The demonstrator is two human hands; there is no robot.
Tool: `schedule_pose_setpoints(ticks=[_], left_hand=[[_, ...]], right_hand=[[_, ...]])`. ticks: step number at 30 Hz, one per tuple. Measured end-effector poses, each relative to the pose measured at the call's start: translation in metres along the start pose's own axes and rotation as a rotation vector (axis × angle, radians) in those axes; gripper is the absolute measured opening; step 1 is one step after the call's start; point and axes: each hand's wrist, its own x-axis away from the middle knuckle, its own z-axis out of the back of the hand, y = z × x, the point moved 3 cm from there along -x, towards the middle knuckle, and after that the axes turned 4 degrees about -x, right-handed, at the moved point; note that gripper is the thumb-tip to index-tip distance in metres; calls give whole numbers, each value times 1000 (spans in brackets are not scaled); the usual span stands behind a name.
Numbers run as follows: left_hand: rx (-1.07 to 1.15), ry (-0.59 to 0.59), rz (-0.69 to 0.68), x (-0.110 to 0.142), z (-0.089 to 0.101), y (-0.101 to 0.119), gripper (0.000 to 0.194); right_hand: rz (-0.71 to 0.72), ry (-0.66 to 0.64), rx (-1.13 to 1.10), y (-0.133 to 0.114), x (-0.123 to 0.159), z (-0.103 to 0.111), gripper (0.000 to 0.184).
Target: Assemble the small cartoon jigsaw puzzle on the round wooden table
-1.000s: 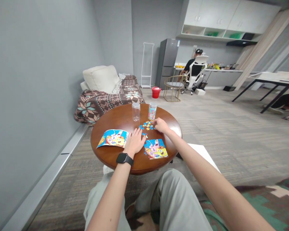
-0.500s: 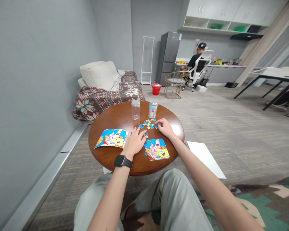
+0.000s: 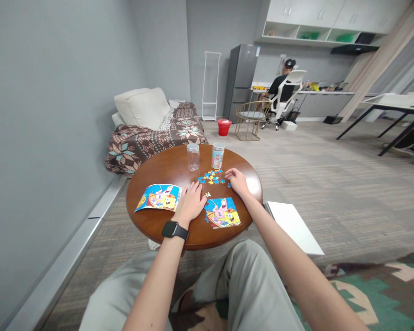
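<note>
My left hand (image 3: 190, 202) lies flat on the round wooden table (image 3: 165, 168), fingers spread, between a curved picture sheet (image 3: 158, 196) and a partly joined jigsaw puzzle (image 3: 223, 212). Both show the same cartoon in blue, yellow and pink. A loose puzzle piece (image 3: 208, 195) lies by my left fingertips. My right hand (image 3: 238, 181) hovers or rests at the right of a scatter of loose puzzle pieces (image 3: 212, 177), its fingers loosely bent and apart. One blue piece (image 3: 229, 185) sits just below those fingers. I make out nothing held in either hand.
A clear jar (image 3: 193, 158) and a printed can (image 3: 217, 156) stand at the table's far side. Beyond are a covered sofa (image 3: 152, 138), a red bucket (image 3: 224, 127), a gold-framed chair (image 3: 250, 117) and a seated person (image 3: 279, 85). A white board (image 3: 295, 227) lies right of the table.
My right hand has shifted slightly right, away from the loose pieces, and its fingers have lifted off. The blue piece by it now lies apart from the scatter. The left hand stays almost still.
</note>
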Motion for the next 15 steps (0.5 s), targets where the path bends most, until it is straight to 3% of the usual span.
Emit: schedule_pose_setpoints(ticks=[8, 12, 15], left_hand=[[56, 93, -103, 1, 7, 1, 37], [81, 107, -127, 1, 4, -1, 35], [66, 99, -122, 1, 1, -1, 36]], right_hand=[[76, -105, -6, -16, 6, -1, 37], [312, -149, 234, -29, 12, -5, 40], [495, -259, 392, -36, 18, -14, 37]])
